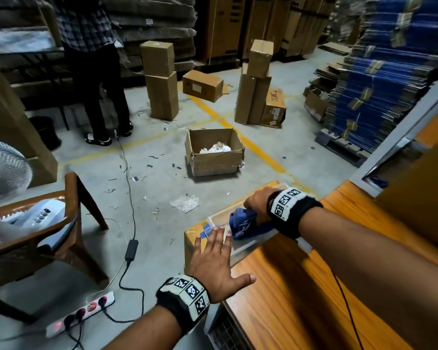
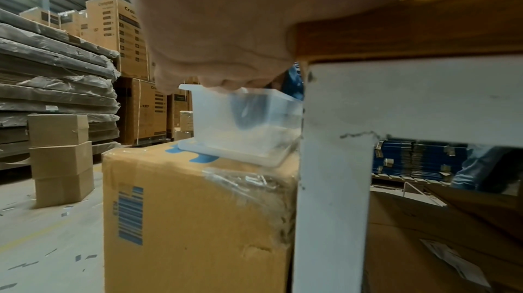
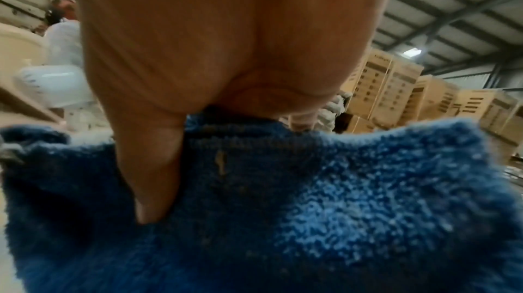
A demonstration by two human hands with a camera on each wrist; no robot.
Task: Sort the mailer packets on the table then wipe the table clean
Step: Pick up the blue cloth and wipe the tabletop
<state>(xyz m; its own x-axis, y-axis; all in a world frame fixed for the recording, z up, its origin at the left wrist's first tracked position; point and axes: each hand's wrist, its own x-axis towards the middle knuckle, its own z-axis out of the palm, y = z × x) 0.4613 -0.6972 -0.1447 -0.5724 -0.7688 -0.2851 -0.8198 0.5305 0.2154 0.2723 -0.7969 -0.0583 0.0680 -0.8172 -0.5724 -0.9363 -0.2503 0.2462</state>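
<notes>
1. Head view. No mailer packets are seen on the bare stretch of the wooden table, so sorting is judged done, though much of the top lies out of frame. The wiping stage is judged to be starting or finishing; which cannot be told. A bunched blue cloth is gripped by the right hand inside a clear plastic tub. The tub sits on a taped cardboard carton just beside the table's left edge. The left hand is spread flat, fingers straight, fingertips at the tub's near rim, nothing held. Table: orange-brown grain, smooth, slightly glossy.

2. Left wrist view. The tub is seen as translucent, rectangular, with rounded corners and a lipped rim, resting on what looks like its own lid. The carton is matte brown with blue print and wrinkled clear tape. The left hand's fingers are noted at the rim.

3. Right wrist view. The cloth is noted as thick looped terry, soft, crumpled. The right hand's fingers are curled into its folds.
</notes>
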